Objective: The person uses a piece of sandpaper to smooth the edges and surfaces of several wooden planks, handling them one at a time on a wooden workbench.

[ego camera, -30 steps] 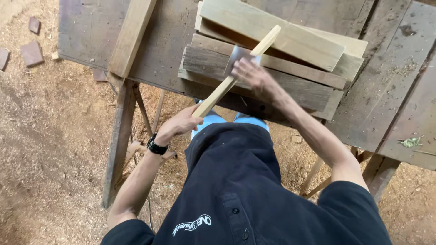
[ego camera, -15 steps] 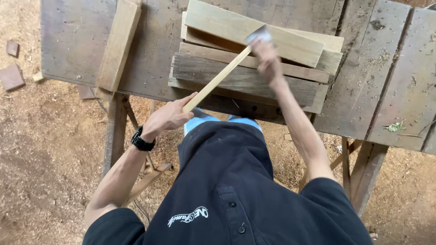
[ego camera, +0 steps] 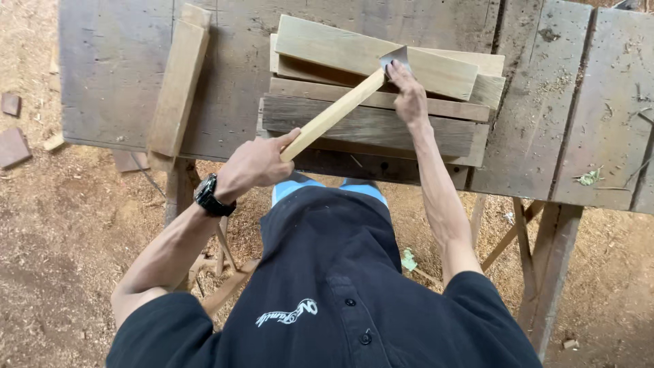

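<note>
A hatchet with a pale wooden handle (ego camera: 335, 112) lies slanted across a stack of wooden boards (ego camera: 371, 126) on a weathered workbench (ego camera: 122, 75). Its metal head (ego camera: 396, 58) rests on the topmost pale board (ego camera: 354, 51). My left hand (ego camera: 253, 163) grips the lower end of the handle; a black watch (ego camera: 211, 197) is on that wrist. My right hand (ego camera: 409, 95) holds the handle just under the head, fingers touching the blade.
A loose thick plank (ego camera: 178, 85) lies lengthwise on the bench's left side. Bench legs (ego camera: 548, 272) and braces stand below. Sawdust covers the ground, with small wood offcuts (ego camera: 12, 146) at the far left.
Both hands have carried the hatchet farther up over the boards; the head now sits on the top board instead of the lower ones. The view has shifted downward.
</note>
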